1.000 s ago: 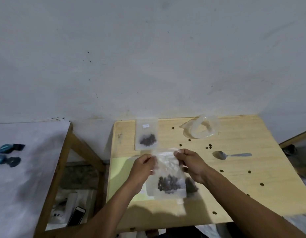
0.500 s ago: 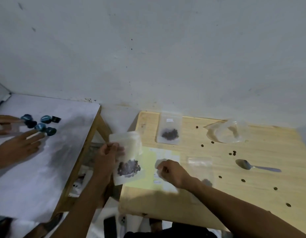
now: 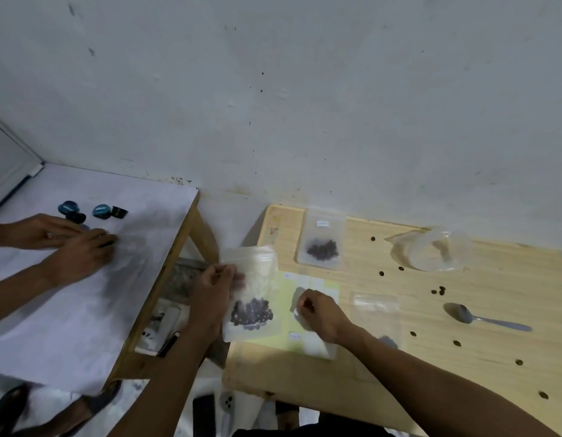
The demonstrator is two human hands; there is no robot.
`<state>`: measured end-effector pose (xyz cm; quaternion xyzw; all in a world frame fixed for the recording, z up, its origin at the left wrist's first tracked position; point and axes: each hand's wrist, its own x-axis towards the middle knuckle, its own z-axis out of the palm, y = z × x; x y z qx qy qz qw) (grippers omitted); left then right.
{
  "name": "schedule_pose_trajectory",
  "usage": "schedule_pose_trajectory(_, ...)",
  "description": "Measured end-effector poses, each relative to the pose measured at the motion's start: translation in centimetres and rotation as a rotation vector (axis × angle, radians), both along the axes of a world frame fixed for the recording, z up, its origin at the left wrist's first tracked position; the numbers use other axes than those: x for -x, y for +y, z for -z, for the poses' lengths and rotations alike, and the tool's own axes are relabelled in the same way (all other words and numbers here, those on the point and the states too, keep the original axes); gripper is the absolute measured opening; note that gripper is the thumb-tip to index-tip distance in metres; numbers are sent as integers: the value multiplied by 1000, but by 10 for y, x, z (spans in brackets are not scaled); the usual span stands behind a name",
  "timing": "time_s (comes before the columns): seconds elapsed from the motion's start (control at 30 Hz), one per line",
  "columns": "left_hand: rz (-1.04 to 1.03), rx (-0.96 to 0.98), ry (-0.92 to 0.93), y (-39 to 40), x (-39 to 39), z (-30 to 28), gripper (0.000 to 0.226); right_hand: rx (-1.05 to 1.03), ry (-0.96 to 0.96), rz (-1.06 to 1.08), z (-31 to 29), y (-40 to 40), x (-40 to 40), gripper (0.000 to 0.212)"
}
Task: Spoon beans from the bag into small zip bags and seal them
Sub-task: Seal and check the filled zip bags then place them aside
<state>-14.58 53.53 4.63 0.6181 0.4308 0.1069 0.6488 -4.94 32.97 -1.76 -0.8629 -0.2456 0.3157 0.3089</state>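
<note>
- The left hand pinches a small zip bag by its upper left side and holds it upright at the left edge of the wooden table.
- The beans sit in the bottom – so the bag is probably light, soft and bottom-heavy (the film looks slippery).
- Best hold: the stiffer zip strip on top.
- The right hand rests curled on the label sheet; whether it grips something, I cannot tell.
</note>
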Motion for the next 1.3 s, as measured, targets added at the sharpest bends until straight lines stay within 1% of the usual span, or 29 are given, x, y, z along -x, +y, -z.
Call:
schedule_pose_trajectory(0.1,51,-22,-19,-7,-13,-8,18,-156,87,301,-16,-7,-20,9)
schedule_pose_trajectory(0.17,103,-83,-32,-12,-23,-14,19,-279,117,399,-39,-6,-34,9)
schedule_pose_trajectory(0.23,153,-135,-61,-17,-35,-22,19,-387,113,420,-67,-3,-44,11)
schedule_pose_trajectory(0.37,255,-217,-83,-34,-61,-40,19,-538,62,349,-112,6,-53,10)
schedule_pose_trajectory(0.43,283,-255,-117,-45,-71,-51,21,-554,-5,333,-124,9,-55,8)
schedule_pose_trajectory(0.53,310,-219,-187,-54,-81,-60,22,-498,-140,315,-130,11,-58,13)
schedule_pose_trajectory(0.6,325,-212,-206,-57,-84,-60,20,-465,-186,326,-132,11,-59,16)
schedule_pose_trajectory(0.77,372,-196,-232,-62,-86,-63,14,-438,-195,375,-132,10,-60,18)
schedule_pose_trajectory(0.87,425,-131,-276,-64,-85,-64,9,-438,-187,399,-130,10,-60,19)
schedule_pose_trajectory(0.97,446,-105,-305,-65,-86,-64,13,-440,-185,411,-130,10,-60,22)
schedule_pose_trajectory(1.07,395,-115,-328,-65,-89,-65,14,-443,-140,456,-129,11,-61,31)
schedule_pose_trajectory(1.17,343,-206,-293,-67,-91,-63,11,-453,-105,517,-127,12,-60,42)
schedule_pose_trajectory(1.23,310,-243,-254,-65,-93,-61,12,-456,-113,588,-123,13,-59,60)
schedule_pose_trajectory(1.3,332,-215,-244,-62,-94,-61,11,-473,-31,643,-121,11,-60,74)
